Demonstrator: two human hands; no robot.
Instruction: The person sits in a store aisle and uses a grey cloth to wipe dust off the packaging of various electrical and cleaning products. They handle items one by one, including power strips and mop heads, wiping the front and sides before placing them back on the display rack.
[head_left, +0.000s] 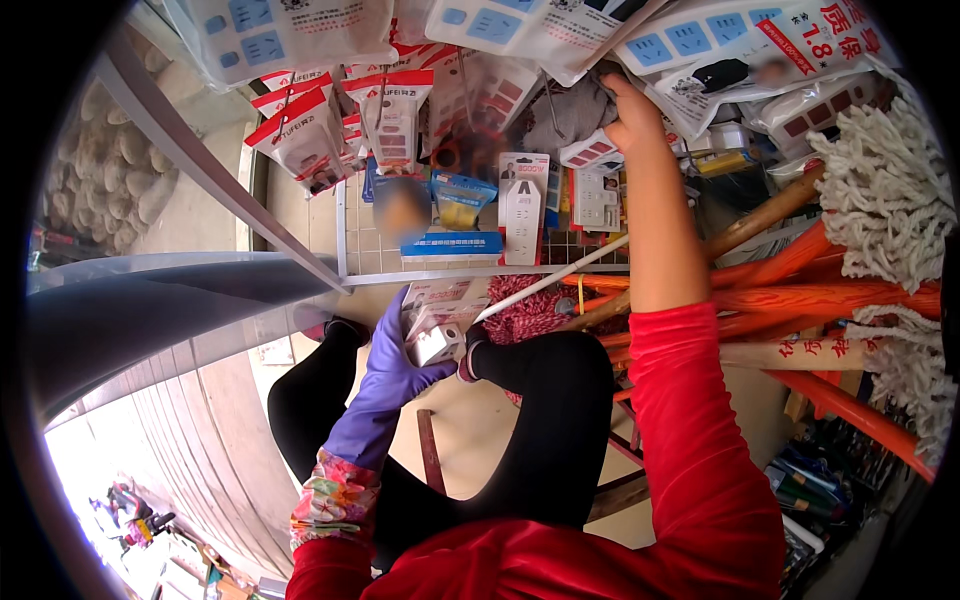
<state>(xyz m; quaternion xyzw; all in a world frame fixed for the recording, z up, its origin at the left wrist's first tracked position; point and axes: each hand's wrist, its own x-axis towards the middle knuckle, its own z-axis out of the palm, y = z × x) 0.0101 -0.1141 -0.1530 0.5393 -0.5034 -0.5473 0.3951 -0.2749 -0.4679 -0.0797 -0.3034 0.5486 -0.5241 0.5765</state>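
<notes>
My left hand (396, 361), in a purple rubber glove with a floral cuff, grips several packaged power strips (442, 311) above the floor between my legs. One white box-like end (436, 343) sticks out toward me. My bare right hand (634, 112) reaches up among the hanging packs and holds a bunched grey cloth (566, 112) against them. Just below the cloth is a packaged power strip with dark sockets (589, 152). Another carded white power strip (523, 214) hangs on the wire grid rack (364, 247), left of my right forearm. My right fingertips are partly hidden.
Red-topped packs (390, 112) and large bagged power strips (495, 30) hang on metal hooks. Mops with white string heads (874, 187) and orange handles (810, 300) crowd the right. A white pole (555, 276) slants near my knee. A clear plastic sheet (187, 300) hangs left.
</notes>
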